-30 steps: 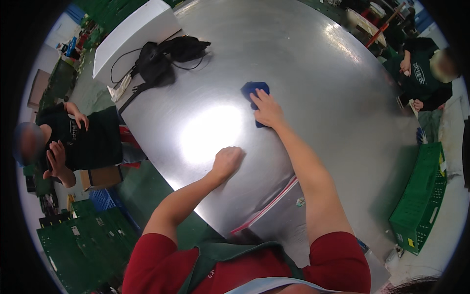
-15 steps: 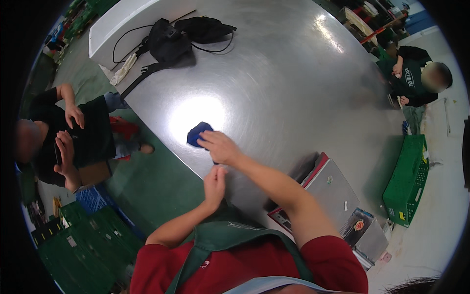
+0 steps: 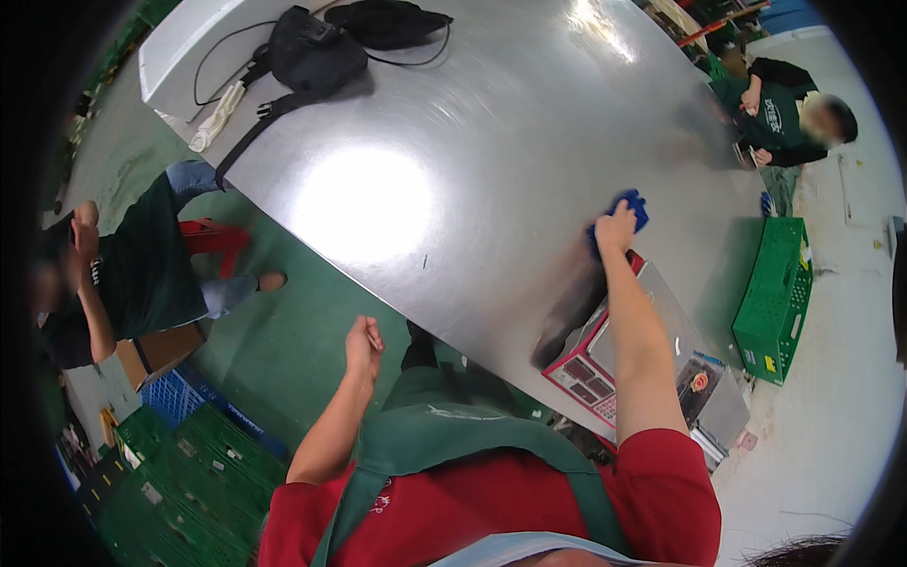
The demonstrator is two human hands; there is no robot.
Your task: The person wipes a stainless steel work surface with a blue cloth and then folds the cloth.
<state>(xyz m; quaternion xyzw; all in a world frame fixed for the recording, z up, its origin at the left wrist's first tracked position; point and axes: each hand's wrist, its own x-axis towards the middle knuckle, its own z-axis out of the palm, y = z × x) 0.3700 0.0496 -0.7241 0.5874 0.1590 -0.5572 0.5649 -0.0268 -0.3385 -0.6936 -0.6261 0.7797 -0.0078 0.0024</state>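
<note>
My right hand (image 3: 616,230) is stretched far out over the shiny metal table (image 3: 501,180), its fingers closed on a crumpled dark blue cloth (image 3: 640,210). The cloth lies against the tabletop, just beyond a red and grey weighing scale (image 3: 586,383), and the hand hides part of it. My right forearm passes above the scale. Off the near left edge of the table, my left hand (image 3: 364,346) hangs over the green floor. Its fingers are curled in, and nothing shows in them.
A black bag (image 3: 316,57) with straps and a pale glove (image 3: 217,118) lie at the table's far left, beside a white bin (image 3: 194,52). Green crates (image 3: 775,302) stand right and lower left. One person (image 3: 132,274) is at the left, another (image 3: 779,113) at the far right.
My right hand has swept the blue cloth from the table's left side across to the right, near the scale. My left hand has drawn back left, off the table edge. The view has shifted slightly.
</note>
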